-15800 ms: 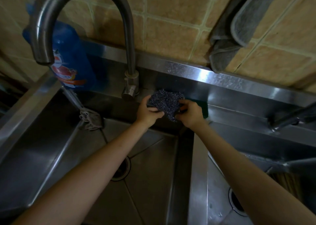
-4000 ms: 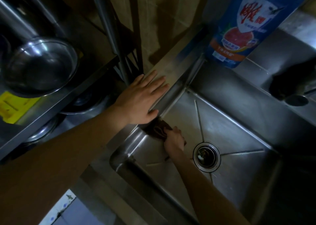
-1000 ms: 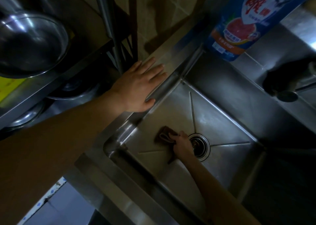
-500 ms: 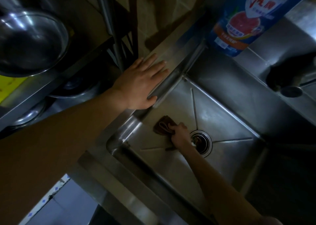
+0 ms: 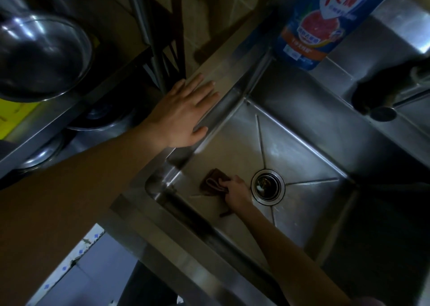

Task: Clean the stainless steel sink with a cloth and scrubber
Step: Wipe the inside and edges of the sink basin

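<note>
A brown cloth (image 5: 213,184) is gripped by the right hand (image 5: 237,192) and pressed against the floor of the stainless steel sink (image 5: 302,149), just beside the round drain (image 5: 267,187) and on the side of it nearer the basin's left wall. The fingers (image 5: 232,181) of that hand are curled over the cloth's edge, and a loose corner of the fabric is seen trailing out below the wrist. The left hand (image 5: 183,117) is laid flat on the sink's left rim (image 5: 223,72), its fingers straight and spread, the thumb hanging over the inner edge; nothing is held by it. A blue detergent bottle (image 5: 325,21) with a red and white label is stood on the ledge at the basin's far corner. A dark mass (image 5: 377,91) is seen on the ledge to the right, possibly the scrubber, though the light is too poor for that to be told. A steel bowl (image 5: 41,56) is kept on a metal rack (image 5: 76,110) left of the sink, with further steel ware below it.
</note>
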### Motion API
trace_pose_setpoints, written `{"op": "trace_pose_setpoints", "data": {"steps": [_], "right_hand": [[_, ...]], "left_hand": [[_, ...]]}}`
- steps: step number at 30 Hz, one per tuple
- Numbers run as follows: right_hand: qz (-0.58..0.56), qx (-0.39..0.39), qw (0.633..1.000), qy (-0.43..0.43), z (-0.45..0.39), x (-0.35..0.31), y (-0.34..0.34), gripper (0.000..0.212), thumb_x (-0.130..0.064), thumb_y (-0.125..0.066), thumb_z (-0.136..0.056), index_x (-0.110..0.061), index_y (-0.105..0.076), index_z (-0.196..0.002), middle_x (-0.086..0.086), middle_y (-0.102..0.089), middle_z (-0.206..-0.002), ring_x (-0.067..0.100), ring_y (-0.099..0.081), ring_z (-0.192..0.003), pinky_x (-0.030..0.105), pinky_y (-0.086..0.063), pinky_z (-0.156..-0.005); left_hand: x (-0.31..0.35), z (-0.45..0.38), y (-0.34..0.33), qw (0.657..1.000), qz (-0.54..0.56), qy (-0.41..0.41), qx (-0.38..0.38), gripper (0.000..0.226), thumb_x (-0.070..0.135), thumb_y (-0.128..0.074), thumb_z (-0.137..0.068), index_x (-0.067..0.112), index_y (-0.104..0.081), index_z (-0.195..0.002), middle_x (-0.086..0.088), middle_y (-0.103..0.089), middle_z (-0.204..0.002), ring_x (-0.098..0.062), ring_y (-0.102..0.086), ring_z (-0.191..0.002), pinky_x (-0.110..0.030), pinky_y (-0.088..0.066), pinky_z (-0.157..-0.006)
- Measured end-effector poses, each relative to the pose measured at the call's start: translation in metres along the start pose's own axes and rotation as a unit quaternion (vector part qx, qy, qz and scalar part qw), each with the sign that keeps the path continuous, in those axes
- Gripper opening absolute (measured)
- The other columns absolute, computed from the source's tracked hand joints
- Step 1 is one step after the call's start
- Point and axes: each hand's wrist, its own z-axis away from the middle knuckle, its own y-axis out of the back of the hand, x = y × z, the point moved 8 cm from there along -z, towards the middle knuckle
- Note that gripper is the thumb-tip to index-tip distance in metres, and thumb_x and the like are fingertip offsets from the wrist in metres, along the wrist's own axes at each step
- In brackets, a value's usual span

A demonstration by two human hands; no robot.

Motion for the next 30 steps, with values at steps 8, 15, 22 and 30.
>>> {"op": "trace_pose_setpoints", "data": {"steps": [8, 15, 22, 30], "right_hand": [[-0.017, -0.01, 1.0, -0.006, 0.023, 0.001, 0.0, 0.04, -0.011, -0.046, -0.091, -0.021, -0.056, -0.128, 0.012, -0.048, -0.122, 0.032, -0.05, -0.111, 0.03, -0.041, -0.088], [-0.034, -0.023, 0.999, -0.018, 0.04, -0.001, 0.002, 0.037, -0.012, -0.046, -0.09, -0.021, -0.061, -0.122, 0.013, -0.056, -0.123, 0.03, -0.055, -0.108, 0.025, -0.04, -0.079], [-0.019, -0.058, 0.998, 0.015, 0.047, -0.001, 0.008, 0.042, -0.005, -0.047, -0.085, -0.021, -0.062, -0.121, 0.013, -0.055, -0.126, 0.03, -0.054, -0.112, 0.031, -0.046, -0.092], [-0.027, -0.058, 0.997, 0.048, 0.069, 0.007, 0.011, 0.035, -0.004, -0.044, -0.088, -0.011, -0.062, -0.118, 0.016, -0.057, -0.12, 0.029, -0.057, -0.105, 0.027, -0.04, -0.074]], "left_hand": [[0.003, 0.038, -0.005, 0.999, -0.003, 0.04, -0.019, 0.077, 0.05, -0.042, -0.089, 0.019, -0.008, -0.15, -0.004, 0.0, -0.159, -0.025, 0.006, -0.145, -0.041, -0.001, -0.115], [0.003, 0.041, -0.006, 0.998, 0.0, 0.047, -0.036, 0.078, 0.051, -0.039, -0.09, 0.019, -0.002, -0.15, -0.004, 0.006, -0.158, -0.025, 0.01, -0.145, -0.042, -0.002, -0.117], [0.015, 0.074, 0.008, 0.997, 0.034, 0.073, 0.004, 0.065, 0.04, -0.048, -0.083, 0.006, -0.042, -0.138, -0.018, -0.041, -0.144, -0.033, -0.034, -0.136, -0.052, -0.036, -0.106], [0.063, 0.117, 0.002, 0.982, 0.064, 0.175, -0.025, 0.068, 0.041, -0.046, -0.091, 0.016, -0.018, -0.149, -0.008, -0.008, -0.158, -0.026, 0.001, -0.146, -0.046, -0.009, -0.116]]}}
